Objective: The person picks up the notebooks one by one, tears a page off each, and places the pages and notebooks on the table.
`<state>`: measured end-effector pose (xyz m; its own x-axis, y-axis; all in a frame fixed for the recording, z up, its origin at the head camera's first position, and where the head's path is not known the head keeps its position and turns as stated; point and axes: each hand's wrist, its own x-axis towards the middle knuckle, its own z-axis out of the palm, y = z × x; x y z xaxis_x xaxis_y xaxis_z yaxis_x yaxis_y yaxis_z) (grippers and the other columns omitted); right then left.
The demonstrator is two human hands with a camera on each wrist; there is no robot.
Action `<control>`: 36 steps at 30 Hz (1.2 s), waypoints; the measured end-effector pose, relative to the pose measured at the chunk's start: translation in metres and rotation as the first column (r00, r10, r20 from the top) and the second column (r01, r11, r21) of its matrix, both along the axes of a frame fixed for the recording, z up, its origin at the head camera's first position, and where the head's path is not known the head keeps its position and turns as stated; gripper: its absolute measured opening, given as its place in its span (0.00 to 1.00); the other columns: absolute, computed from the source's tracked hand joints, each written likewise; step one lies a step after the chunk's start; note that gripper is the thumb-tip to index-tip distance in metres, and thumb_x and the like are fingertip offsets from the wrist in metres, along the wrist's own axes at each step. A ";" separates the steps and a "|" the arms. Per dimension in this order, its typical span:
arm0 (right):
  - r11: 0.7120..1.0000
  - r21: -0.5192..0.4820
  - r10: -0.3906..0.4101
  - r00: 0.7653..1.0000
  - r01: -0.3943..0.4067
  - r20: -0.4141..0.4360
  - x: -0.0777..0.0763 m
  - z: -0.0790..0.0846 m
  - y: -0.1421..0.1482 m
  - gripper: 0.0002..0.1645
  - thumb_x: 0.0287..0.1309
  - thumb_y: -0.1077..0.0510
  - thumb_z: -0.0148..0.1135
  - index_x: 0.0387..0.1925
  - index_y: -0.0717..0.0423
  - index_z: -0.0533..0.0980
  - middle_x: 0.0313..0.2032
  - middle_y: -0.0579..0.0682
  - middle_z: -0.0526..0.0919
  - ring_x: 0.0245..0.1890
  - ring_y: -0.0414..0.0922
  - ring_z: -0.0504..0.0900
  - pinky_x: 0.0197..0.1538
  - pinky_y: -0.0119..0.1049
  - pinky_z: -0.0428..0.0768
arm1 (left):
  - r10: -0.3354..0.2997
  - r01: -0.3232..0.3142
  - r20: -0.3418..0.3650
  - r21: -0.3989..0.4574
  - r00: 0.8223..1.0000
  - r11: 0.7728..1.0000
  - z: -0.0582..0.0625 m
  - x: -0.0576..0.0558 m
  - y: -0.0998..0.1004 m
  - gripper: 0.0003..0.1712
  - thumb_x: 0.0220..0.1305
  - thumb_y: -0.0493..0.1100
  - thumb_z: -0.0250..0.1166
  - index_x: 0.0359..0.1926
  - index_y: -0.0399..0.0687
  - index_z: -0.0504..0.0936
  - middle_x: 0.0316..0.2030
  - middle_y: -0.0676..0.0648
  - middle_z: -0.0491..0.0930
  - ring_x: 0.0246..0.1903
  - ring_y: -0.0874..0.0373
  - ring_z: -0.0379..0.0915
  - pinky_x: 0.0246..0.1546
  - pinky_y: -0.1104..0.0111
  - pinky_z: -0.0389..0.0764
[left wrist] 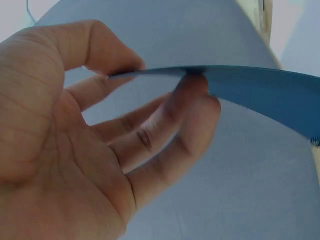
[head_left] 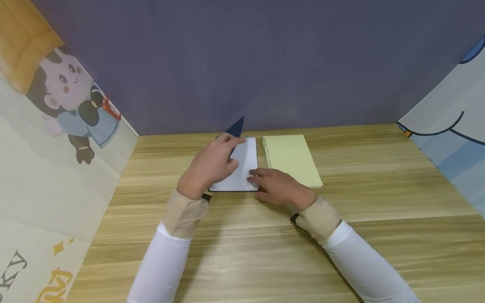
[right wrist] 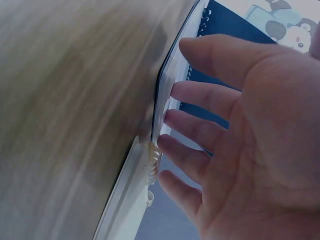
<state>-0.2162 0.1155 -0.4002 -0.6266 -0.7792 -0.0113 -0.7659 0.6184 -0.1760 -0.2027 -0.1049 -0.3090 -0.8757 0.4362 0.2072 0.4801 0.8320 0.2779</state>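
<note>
A notebook with a dark blue cover [head_left: 236, 127] lies on the table, its cover raised and its white lined page [head_left: 248, 153] showing. My left hand [head_left: 211, 163] pinches the edge of that cover between thumb and fingers. In the left wrist view the cover [left wrist: 265, 87] bends a little and extends to the right from the fingertips. With its fingers apart and loosely bent, my right hand [head_left: 278, 185] rests its fingertips at the page's lower right edge. Part of the notebook is hidden under the left hand.
Just right of the notebook lies a pale yellow spiral notebook [head_left: 291, 155], partly covered by the right hand. Behind both, a dark purple-grey panel [head_left: 265, 67] stands at the far edge of the wooden table [head_left: 360, 168]. Cartoon-printed side panels [head_left: 98, 139] flank it.
</note>
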 end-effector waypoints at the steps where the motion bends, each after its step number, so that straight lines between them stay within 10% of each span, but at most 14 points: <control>1: 1.000 -0.002 -0.007 1.000 0.007 0.001 0.000 0.000 -0.001 0.30 0.60 0.45 0.52 0.62 0.49 0.66 0.65 0.50 0.61 0.64 0.47 0.58 0.62 0.37 0.53 | 0.022 -0.022 -0.001 0.014 1.000 1.000 0.002 0.000 -0.004 0.33 0.54 0.39 0.50 0.64 0.61 0.65 0.55 0.51 0.65 0.28 0.61 0.66 0.23 0.68 0.68; 11: 0.999 -0.029 -0.020 1.000 0.020 -0.001 0.001 0.000 -0.004 0.29 0.60 0.45 0.52 0.61 0.51 0.68 0.64 0.51 0.63 0.63 0.48 0.61 0.62 0.37 0.53 | 0.093 -0.090 -0.019 0.114 0.995 0.989 0.019 -0.001 -0.059 0.34 0.52 0.30 0.48 0.64 0.46 0.64 0.57 0.40 0.65 0.45 0.52 0.64 0.41 0.64 0.67; 17: 0.999 -0.034 -0.029 1.000 0.029 0.007 0.001 0.000 -0.004 0.28 0.60 0.45 0.52 0.60 0.50 0.68 0.64 0.50 0.63 0.63 0.47 0.60 0.62 0.37 0.52 | 0.178 -0.185 0.096 0.063 0.979 0.981 0.021 -0.001 -0.087 0.34 0.54 0.31 0.52 0.65 0.46 0.62 0.60 0.36 0.61 0.58 0.43 0.59 0.51 0.57 0.64; 25: 0.998 -0.057 -0.026 1.000 0.026 -0.003 0.000 -0.001 -0.004 0.27 0.60 0.45 0.52 0.59 0.50 0.70 0.62 0.50 0.65 0.62 0.47 0.62 0.62 0.37 0.54 | 0.305 -0.314 0.265 -0.007 0.915 0.949 0.007 -0.010 -0.118 0.39 0.55 0.41 0.62 0.67 0.44 0.57 0.65 0.34 0.55 0.62 0.38 0.51 0.56 0.51 0.59; 36: 0.997 -0.064 -0.036 0.999 0.036 -0.002 -0.003 -0.004 -0.004 0.27 0.60 0.43 0.52 0.57 0.50 0.71 0.61 0.49 0.66 0.62 0.47 0.63 0.62 0.37 0.54 | 0.397 -0.371 0.465 -0.151 0.791 0.916 -0.041 -0.029 -0.144 0.50 0.53 0.53 0.64 0.70 0.41 0.48 0.66 0.28 0.45 0.64 0.33 0.39 0.57 0.47 0.56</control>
<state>-0.2189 0.1117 -0.4041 -0.6543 -0.7552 0.0399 -0.7439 0.6331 -0.2140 -0.2317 -0.2494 -0.3504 -0.9554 0.0411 -0.2923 -0.0636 0.9384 0.3398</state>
